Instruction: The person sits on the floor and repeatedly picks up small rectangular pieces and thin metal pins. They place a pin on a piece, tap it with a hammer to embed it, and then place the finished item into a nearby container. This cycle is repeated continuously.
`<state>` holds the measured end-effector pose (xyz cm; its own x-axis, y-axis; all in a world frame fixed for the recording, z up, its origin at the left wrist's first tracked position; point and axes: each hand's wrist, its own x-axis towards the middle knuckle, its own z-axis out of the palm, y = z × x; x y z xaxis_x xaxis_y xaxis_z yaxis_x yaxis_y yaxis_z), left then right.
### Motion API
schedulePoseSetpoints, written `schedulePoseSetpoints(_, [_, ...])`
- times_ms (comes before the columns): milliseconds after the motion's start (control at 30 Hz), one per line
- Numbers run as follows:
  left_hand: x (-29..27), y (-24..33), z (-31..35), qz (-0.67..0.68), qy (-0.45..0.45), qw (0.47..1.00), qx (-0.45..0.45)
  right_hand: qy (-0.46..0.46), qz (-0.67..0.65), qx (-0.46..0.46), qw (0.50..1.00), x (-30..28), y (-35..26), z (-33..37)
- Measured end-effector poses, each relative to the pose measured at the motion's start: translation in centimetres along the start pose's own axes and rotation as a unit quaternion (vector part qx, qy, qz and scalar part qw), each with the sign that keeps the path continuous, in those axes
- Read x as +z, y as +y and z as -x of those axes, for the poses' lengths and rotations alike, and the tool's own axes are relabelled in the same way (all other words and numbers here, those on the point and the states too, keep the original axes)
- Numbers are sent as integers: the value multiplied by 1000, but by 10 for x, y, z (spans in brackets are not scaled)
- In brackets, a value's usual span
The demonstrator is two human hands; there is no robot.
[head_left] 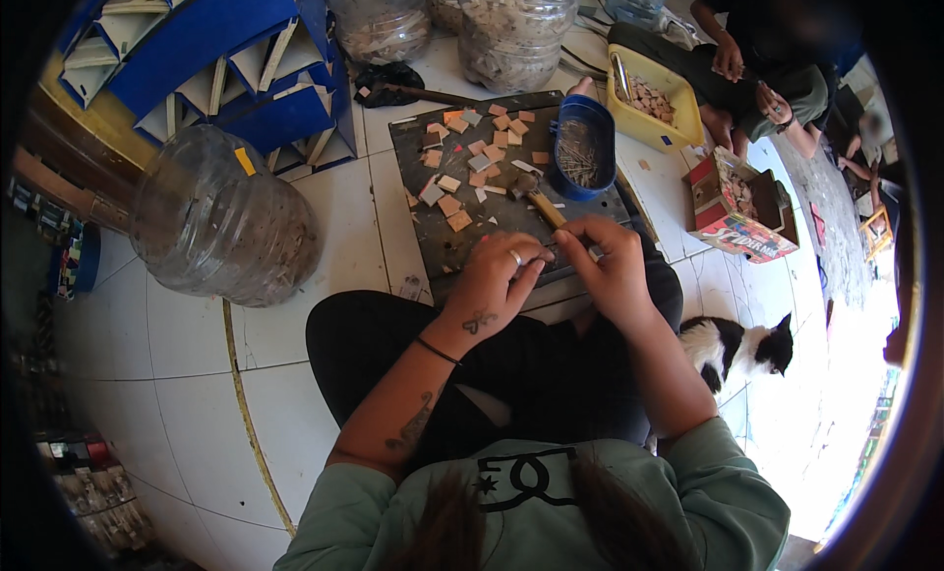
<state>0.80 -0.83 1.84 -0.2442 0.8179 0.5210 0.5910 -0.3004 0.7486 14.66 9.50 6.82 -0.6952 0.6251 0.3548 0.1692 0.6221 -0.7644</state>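
My left hand (501, 274) and my right hand (608, 268) meet over the near edge of a dark board (423, 232). Both are closed, fingertips pinched close together; what they pinch is too small and covered to name. A hammer (548, 210) with a wooden handle lies just beyond them, its handle end close to my right fingers. Several small flat wooden pieces (494, 153) are scattered over the board, some with grey faces. At its right side stands a blue oval tub (608, 128) with thin nail-like metal pieces inside.
A yellow basin (678, 128) and a red cardboard box (723, 232) hold small pieces. Large clear plastic jars (231, 227) stand left and far. A blue rack (216, 69) fills the far left. A black-and-white cat (733, 350) is at my right. Another person (787, 40) sits far right.
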Motion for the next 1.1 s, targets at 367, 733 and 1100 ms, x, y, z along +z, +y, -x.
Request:
schedulePoseSetpoints(367, [-5,-13,-9,-105,3,994,-5,-5,179,-37,983,-9,5,10])
schedulePoseSetpoints(733, [5,-18,0,-134,51,989,36,-71,144,61,985,-27,33,61])
schedulePoseSetpoints(1100, [6,-18,0,-111,44,993,23,-109,108,97,983,-75,-49,98])
